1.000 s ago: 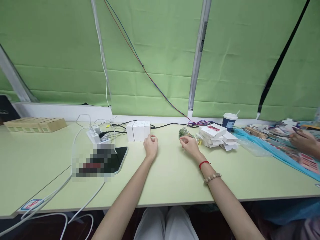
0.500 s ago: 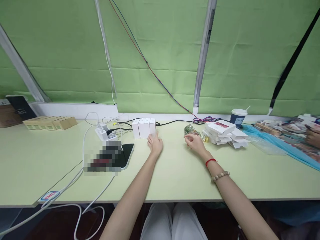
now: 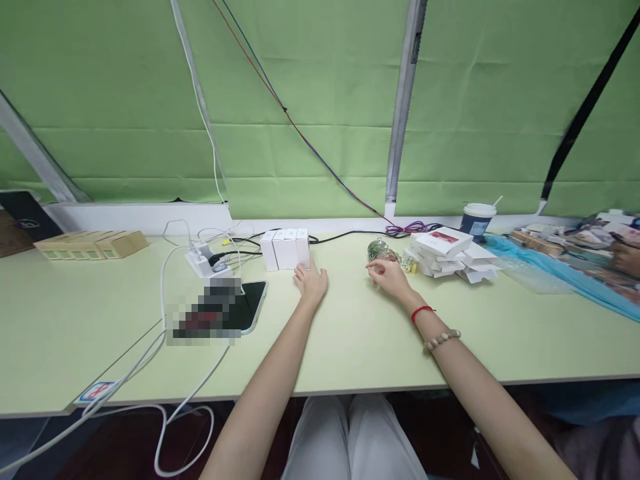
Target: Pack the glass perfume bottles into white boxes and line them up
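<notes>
Several small white boxes [image 3: 286,252] stand side by side in a row toward the back of the table. My left hand [image 3: 311,281] rests at their front right corner, fingertips against the rightmost box and thumb held apart. It is open and grips nothing. To the right, my right hand [image 3: 391,277] lies low over the table with its fingers loosely bent and a little apart. Nothing shows between them. Just behind it sits a small heap of shiny green and gold trinkets [image 3: 378,249], partly hidden by the hand.
A pile of flat white boxes [image 3: 440,241] and a lidded cup [image 3: 477,220] stand at the right. A power strip [image 3: 203,261], a phone [image 3: 253,303] and white cables are on the left. Cardboard boxes [image 3: 93,245] lie farther left. Another person's hand [image 3: 627,259] shows at the right edge.
The view has tilted and shifted slightly. My left hand's thumb looks a little more spread from the boxes; my right hand stays by the trinkets.
</notes>
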Demonstrator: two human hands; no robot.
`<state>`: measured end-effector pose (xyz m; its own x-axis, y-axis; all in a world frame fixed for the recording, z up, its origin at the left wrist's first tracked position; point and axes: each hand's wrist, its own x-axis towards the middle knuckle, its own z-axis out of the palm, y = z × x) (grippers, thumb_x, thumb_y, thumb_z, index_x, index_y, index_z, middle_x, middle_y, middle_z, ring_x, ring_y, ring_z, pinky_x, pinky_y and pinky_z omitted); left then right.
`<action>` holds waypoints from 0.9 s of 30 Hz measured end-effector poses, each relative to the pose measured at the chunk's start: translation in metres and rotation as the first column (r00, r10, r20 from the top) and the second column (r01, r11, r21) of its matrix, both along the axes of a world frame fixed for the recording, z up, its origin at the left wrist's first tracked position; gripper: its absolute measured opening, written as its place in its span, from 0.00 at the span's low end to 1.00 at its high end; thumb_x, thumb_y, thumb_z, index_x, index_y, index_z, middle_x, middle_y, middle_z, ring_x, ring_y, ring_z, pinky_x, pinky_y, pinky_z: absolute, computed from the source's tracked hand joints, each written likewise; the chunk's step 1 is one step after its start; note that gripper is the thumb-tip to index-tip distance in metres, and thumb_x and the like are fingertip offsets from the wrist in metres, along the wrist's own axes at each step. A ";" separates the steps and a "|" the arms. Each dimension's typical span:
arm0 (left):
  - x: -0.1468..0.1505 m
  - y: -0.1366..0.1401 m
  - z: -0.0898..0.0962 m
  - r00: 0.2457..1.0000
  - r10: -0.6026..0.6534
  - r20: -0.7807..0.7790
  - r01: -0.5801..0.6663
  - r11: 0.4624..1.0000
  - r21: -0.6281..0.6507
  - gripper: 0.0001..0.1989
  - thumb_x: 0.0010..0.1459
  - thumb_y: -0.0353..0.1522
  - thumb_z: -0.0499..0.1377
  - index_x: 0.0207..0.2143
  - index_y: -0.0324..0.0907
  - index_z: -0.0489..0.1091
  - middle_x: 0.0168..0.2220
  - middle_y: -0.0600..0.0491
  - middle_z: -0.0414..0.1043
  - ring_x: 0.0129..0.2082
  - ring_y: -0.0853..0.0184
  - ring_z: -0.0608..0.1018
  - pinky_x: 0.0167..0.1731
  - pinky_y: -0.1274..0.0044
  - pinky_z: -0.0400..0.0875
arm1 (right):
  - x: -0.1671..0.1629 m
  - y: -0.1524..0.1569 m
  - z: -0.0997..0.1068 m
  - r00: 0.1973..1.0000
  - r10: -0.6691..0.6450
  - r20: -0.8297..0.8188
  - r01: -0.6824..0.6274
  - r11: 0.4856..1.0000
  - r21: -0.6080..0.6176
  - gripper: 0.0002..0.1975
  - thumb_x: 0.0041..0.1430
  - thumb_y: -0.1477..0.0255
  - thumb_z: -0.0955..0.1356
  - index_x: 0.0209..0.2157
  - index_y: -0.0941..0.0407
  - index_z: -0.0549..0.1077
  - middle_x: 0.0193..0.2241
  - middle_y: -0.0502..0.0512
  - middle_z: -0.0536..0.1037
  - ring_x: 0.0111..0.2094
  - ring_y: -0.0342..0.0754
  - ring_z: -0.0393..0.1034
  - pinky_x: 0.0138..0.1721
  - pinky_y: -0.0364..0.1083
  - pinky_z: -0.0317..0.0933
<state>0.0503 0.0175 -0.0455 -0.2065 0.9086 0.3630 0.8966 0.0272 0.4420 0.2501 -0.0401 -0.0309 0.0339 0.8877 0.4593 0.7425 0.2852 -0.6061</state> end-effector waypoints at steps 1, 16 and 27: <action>0.000 0.000 -0.001 1.000 0.002 0.004 -0.002 1.000 0.001 0.25 0.55 0.37 0.47 0.56 0.40 0.58 0.50 0.38 0.58 0.52 0.51 0.61 0.49 0.64 0.54 | 0.000 0.000 0.000 1.000 0.002 0.003 -0.002 1.000 0.001 0.11 0.53 0.70 0.62 0.33 0.57 0.75 0.16 0.48 0.74 0.17 0.41 0.64 0.23 0.40 0.55; 0.003 -0.001 0.004 0.995 -0.040 0.092 0.043 0.998 -0.037 0.27 0.58 0.38 0.43 0.59 0.38 0.52 0.64 0.39 0.36 0.60 0.53 0.52 0.55 0.62 0.49 | 0.003 0.002 -0.002 0.999 0.032 0.010 -0.032 0.999 -0.027 0.12 0.52 0.71 0.62 0.34 0.57 0.74 0.17 0.48 0.74 0.15 0.40 0.64 0.24 0.41 0.57; 0.010 -0.005 0.007 0.971 -0.092 0.219 0.098 0.995 -0.017 0.28 0.56 0.40 0.46 0.57 0.40 0.54 0.63 0.41 0.43 0.61 0.54 0.52 0.56 0.63 0.48 | 0.003 0.003 -0.003 0.999 0.034 0.025 -0.034 0.999 -0.024 0.11 0.52 0.72 0.62 0.34 0.57 0.75 0.17 0.49 0.75 0.15 0.40 0.64 0.23 0.40 0.56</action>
<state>0.0598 0.0121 -0.0389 -0.1903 0.9367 0.2939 0.7778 -0.0388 0.6273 0.2533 -0.0372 -0.0338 -0.0079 0.8988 0.4383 0.7478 0.2963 -0.5942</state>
